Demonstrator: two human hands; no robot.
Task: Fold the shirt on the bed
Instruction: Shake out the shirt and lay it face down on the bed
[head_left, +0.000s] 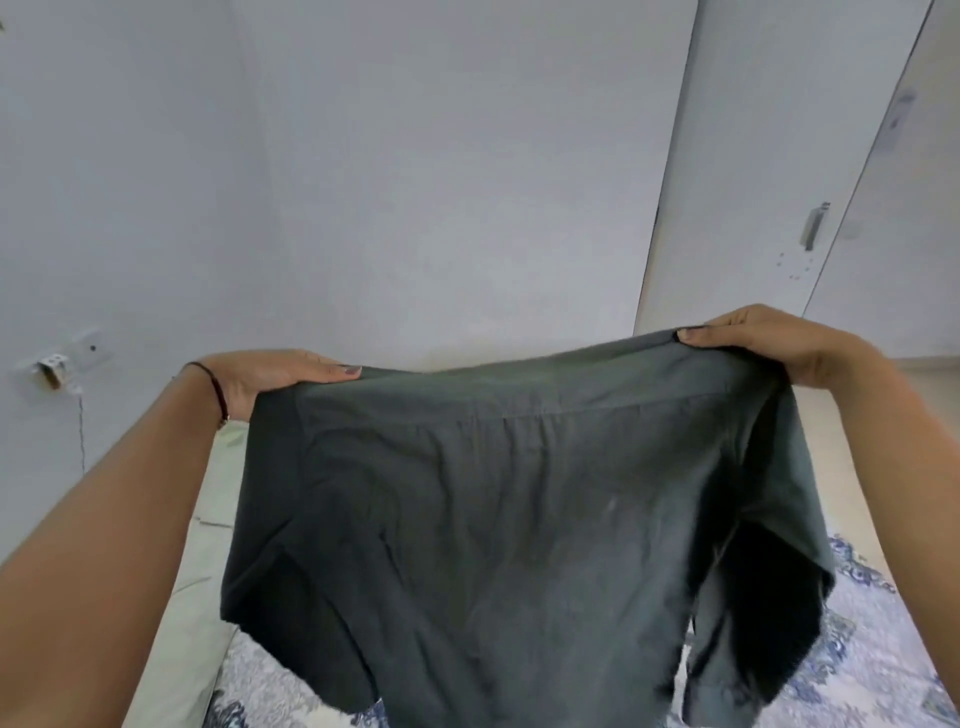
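Dark green shirt (498, 519) held up in the air above the bed (862, 670), back panel toward the camera. Left hand (265, 382) pinches one shoulder, thumb on top; right hand (753, 343) grips the other. Sleeves hang at both sides. White wall (441, 182) behind.

The head view looks forward from close behind the raised shirt (493, 519) toward the wall (415, 182).
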